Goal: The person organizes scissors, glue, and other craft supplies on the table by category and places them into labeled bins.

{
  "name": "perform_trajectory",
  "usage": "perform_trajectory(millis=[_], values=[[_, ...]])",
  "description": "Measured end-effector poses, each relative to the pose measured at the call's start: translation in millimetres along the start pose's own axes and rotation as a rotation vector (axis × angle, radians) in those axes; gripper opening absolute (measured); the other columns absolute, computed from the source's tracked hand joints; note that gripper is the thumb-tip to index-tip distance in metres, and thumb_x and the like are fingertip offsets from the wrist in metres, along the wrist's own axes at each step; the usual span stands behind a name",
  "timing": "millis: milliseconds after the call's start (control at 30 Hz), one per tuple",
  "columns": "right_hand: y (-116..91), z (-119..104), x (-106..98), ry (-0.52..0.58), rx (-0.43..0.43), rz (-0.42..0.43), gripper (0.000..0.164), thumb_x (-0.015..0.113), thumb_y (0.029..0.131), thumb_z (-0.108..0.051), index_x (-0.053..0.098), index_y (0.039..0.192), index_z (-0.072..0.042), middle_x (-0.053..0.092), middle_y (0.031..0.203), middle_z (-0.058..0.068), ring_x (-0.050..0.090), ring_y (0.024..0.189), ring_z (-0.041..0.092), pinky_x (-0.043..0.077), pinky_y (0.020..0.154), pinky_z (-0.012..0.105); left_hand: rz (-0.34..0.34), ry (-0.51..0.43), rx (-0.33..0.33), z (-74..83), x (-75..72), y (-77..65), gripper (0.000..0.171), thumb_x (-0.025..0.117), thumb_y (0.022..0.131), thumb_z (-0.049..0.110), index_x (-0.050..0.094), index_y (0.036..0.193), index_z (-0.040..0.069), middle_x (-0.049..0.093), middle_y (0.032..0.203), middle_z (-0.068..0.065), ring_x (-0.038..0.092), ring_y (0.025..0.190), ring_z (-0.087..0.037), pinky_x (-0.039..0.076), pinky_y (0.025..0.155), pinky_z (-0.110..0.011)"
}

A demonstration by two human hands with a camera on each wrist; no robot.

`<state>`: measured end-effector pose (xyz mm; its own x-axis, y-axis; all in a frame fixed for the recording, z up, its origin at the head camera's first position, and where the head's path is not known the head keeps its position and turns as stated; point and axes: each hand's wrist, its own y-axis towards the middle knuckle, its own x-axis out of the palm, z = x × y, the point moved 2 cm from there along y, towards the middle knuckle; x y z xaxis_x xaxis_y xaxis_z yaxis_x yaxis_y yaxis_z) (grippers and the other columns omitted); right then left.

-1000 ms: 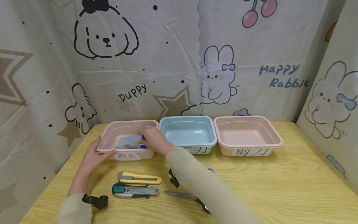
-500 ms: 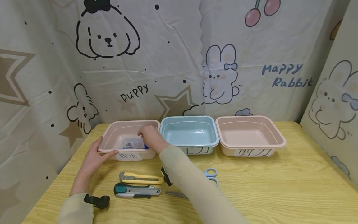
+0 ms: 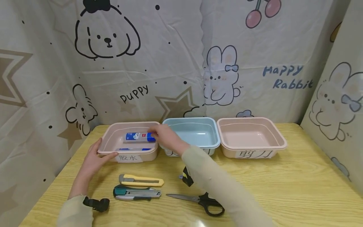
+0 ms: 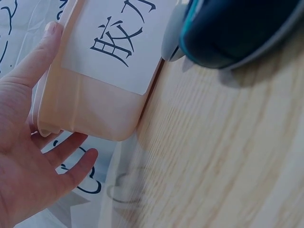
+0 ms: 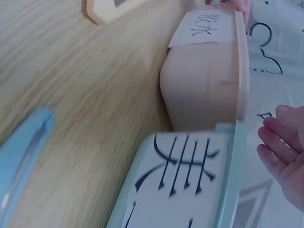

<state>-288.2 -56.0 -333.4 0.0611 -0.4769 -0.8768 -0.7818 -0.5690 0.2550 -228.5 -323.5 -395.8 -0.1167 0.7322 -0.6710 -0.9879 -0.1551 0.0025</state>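
Black scissors lie near you on the table. Past them sit a green utility knife and a yellow utility knife. Your left hand spreads wide, thumb on the rim of the left pink box. Inside, one glue bottle lies by the front wall, with a second glue bottle farther back. Over its blue cap, your right hand has loose fingers, holding nothing. Just beside is a blue box, then another pink box. Behind hangs a bunny sheet.

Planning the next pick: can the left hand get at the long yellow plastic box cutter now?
Probably yes, if the left hand leaves the leftmost pink plastic bin: the yellow box cutter lies uncovered on the table.
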Motion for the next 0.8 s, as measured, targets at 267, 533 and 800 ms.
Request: perform_trajectory(millis=[267,533,800], values=[[-25,22,-21,0.082,0.006,0.051,0.026,0.055,0.091,-0.017,0.063,0.115,-0.011,0.065,0.110,0.002,0.059,0.102,0.015,0.047,0.088,0.028,0.000,-0.010,0.012,-2.9,-0.5,0.2,0.106,0.066,0.077,0.050,-0.005,0.146,0.014,-0.003,0.150,-0.023,0.011,0.131,-0.050,0.017,0.099,-0.067],[-58,48,-38,0.120,0.023,0.118,0.036,0.061,0.087,-0.026,0.060,0.120,-0.012,0.060,0.120,0.001,0.055,0.110,0.017,0.044,0.093,0.034,0.006,0.018,0.017,-2.7,-0.1,0.6,0.106,0.065,0.077,0.052,-0.005,0.147,0.013,-0.001,0.149,-0.025,0.014,0.130,-0.051,0.018,0.097,-0.068],[-100,76,-58,0.109,0.091,0.191,0.045,0.063,0.084,-0.035,0.057,0.123,-0.014,0.056,0.125,0.002,0.050,0.118,0.021,0.040,0.097,0.039,0.006,0.049,0.046,-2.2,-2.0,2.0,0.106,0.065,0.077,0.051,-0.003,0.146,0.009,0.005,0.147,-0.028,0.018,0.128,-0.051,0.020,0.097,-0.068]])
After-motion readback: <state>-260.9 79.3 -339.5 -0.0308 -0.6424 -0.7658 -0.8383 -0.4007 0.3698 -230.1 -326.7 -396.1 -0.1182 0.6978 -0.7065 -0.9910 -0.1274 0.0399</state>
